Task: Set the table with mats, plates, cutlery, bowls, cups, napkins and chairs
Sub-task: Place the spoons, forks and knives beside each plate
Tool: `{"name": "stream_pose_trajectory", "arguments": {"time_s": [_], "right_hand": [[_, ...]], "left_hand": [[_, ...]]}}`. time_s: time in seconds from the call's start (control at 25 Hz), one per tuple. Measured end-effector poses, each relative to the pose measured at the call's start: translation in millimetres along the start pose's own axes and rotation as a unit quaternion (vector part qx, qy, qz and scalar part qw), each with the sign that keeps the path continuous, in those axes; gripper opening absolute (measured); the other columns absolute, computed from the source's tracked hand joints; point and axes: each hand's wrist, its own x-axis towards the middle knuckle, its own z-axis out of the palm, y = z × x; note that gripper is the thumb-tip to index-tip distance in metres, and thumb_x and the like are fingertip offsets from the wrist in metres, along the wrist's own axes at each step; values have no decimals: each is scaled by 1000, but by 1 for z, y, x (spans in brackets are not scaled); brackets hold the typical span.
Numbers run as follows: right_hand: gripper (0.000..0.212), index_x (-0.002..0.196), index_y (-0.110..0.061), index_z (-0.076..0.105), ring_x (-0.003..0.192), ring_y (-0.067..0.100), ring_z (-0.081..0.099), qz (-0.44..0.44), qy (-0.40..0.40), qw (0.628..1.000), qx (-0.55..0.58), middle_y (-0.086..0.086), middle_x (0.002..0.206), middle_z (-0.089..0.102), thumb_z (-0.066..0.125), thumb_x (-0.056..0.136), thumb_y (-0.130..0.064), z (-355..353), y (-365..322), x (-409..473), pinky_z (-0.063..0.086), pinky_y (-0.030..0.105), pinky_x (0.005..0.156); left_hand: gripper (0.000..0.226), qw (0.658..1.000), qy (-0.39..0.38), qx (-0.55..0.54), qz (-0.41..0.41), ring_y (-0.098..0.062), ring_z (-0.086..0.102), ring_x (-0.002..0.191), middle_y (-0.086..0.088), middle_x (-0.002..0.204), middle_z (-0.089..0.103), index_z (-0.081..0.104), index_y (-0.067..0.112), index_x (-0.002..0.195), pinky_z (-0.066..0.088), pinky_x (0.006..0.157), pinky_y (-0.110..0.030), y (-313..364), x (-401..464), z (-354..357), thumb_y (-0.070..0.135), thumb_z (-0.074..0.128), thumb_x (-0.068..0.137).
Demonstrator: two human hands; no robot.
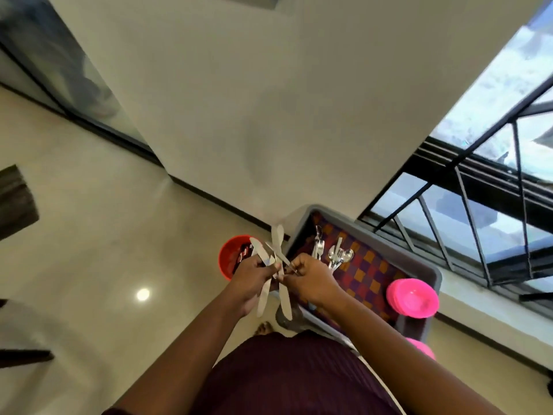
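Far left, a dark table edge (15,202) pokes into frame, well apart from the action. Moving right: a red bucket (232,256) on the floor, just behind the left hand (254,277), which grips a fanned bunch of knives (276,265) — fingers curled round the middle of the bundle, blades sticking out up and down past the fist. Knives look like thin stiff metal, light, smooth and probably slippery against each other; the bunch is splayed, so a grip at the crossing point, where it is held now, seems the safest hold, squeezing them parallel before carrying. Right hand (311,277) meets the left at that crossing, fingertips pinching one knife, likely adding it or straightening the fan. Both forearms reach forward and converge in front of the torso, wrists roughly level, hands touching or nearly so. Right of the hands, a grey tub (431,266) lined with a checked cloth (368,274) holds loose forks and spoons (335,254) — still to be collected, I judge. At the tub's right end sits a stack of pink bowls (413,298). Window frame (478,187) beyond.
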Motion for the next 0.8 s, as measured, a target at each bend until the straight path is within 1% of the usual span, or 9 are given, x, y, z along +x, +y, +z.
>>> {"name": "stream_pose_trajectory", "arguments": {"time_s": [0.04,0.12,0.24,0.32,0.44,0.52,0.56,0.64,0.8], "right_hand": [[19,87,-19,62,74,14,62,-13,-12,1000,-5,4,85,69,73,83,-34,3,-6,-6,49,29,64],[13,91,-20,62,76,13,60,-25,-55,998,1,2,86,67,64,90,-33,10,-17,-16,48,29,66],[14,99,-10,64,66,10,56,2,-143,987,73,3,79,64,50,96,-11,14,-31,-30,47,25,61],[21,105,-5,63,70,14,62,2,-204,976,77,10,85,68,45,95,-1,15,-36,-39,50,23,63],[23,110,-5,64,91,24,70,-17,-267,962,58,15,102,72,48,95,1,19,-38,-54,57,31,74],[20,107,-7,67,97,25,69,-33,-297,953,41,11,101,73,52,95,-1,26,-36,-66,56,36,83],[18,103,-8,68,94,23,69,-38,-312,949,40,8,96,74,54,94,-2,30,-35,-72,56,36,84],[15,97,-10,68,84,17,69,-46,-357,932,29,3,86,74,56,93,-1,45,-29,-93,54,31,76],[11,99,-7,64,80,18,67,-69,-448,891,-27,2,84,72,60,91,0,80,-12,-140,52,33,76]], "left_hand": [[22,1000,16,-26,5,-31,69,94,-23,106,70,63,0,115,57,82,-44,-3,-8,-5,1,55,94],[24,995,52,-81,20,-28,70,91,-19,103,71,60,3,119,57,76,-41,-8,-28,-13,1,51,96],[23,984,97,-139,47,-22,70,78,-10,88,72,56,5,120,57,69,-39,-17,-59,-21,3,49,98],[23,974,133,-172,68,-20,70,74,-6,83,73,58,5,118,56,69,-38,-24,-84,-21,2,51,96],[28,955,180,-212,101,-22,71,82,-11,95,74,60,4,118,56,68,-36,-43,-125,-15,-3,58,90],[34,942,203,-237,124,-24,71,92,-14,108,72,60,4,121,57,70,-36,-60,-154,-9,-3,61,87],[35,935,215,-248,134,-24,71,95,-11,111,72,60,5,120,57,70,-36,-67,-169,-6,-3,62,87],[35,913,260,-275,153,-23,71,98,-6,112,72,61,8,120,58,70,-35,-87,-203,3,-1,64,86],[29,849,372,-341,157,-20,72,89,-5,105,74,64,10,118,57,72,-35,-144,-265,28,5,64,89]]}}
